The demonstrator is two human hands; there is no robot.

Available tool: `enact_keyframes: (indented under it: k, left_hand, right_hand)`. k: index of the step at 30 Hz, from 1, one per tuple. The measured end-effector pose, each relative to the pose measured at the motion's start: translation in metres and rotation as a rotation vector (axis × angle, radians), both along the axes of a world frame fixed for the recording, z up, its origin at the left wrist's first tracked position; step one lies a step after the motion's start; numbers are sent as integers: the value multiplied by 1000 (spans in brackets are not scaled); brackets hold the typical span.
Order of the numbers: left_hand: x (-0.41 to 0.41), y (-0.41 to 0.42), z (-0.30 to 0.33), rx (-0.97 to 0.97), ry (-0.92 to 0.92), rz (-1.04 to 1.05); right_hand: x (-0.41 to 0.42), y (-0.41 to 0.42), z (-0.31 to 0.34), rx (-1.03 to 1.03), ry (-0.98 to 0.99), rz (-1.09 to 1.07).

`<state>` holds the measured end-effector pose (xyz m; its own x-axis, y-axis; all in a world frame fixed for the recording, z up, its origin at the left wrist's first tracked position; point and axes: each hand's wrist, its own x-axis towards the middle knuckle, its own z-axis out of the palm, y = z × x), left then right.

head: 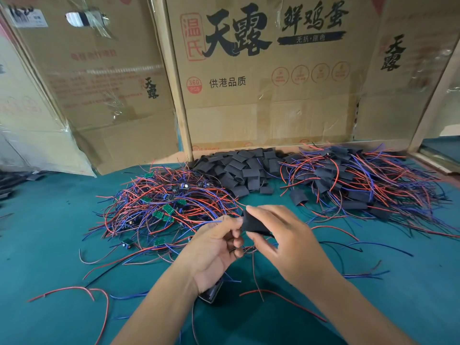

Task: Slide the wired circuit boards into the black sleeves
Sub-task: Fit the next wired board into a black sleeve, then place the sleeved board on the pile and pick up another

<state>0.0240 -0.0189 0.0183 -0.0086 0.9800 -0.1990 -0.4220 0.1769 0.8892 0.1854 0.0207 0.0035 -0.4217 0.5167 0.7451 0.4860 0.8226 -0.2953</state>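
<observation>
Both hands are meeting just above the green table, mid-frame. Right hand is pinching a black sleeve btwn thumb and curled fingers, sleeve pointing left toward the other hand. Left hand is curling its fingers at the sleeve's near end, w/ thin red and blue wires trailing out below; prob. pinching a wired board there, but the board itself is hidden behind the fingers, can't tell for sure. A tangle of wired boards is lying to the left of the hands, green boards showing among red/blue wires. A heap of empty sleeves is sitting behind, against the cardboard boxes. A pile of sleeved boards is spreading out at right, wires sticking out all round. A dark object is peeking out under the left wrist, unclear what
</observation>
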Motion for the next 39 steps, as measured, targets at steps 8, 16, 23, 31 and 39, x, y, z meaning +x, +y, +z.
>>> enact_keyframes:
  k: [8,16,23,31,39]
  left_hand:
    - [-1,-2,1,-105,-34,-39]
    - [6,-7,3,-114,-45,-77]
    - [9,-8,1,-124,-41,-53]
    - [19,-3,-2,146,266,67]
    - [17,-8,-16,449,1331,48]
  right_hand:
    - [4,3,2,-27,-46,59]
    - [9,7,3,8,-141,60]
    - [8,10,1,21,-199,52]
    - [28,32,55,-41,-181,-109]
    - [92,170,124,-309,-546,-523]
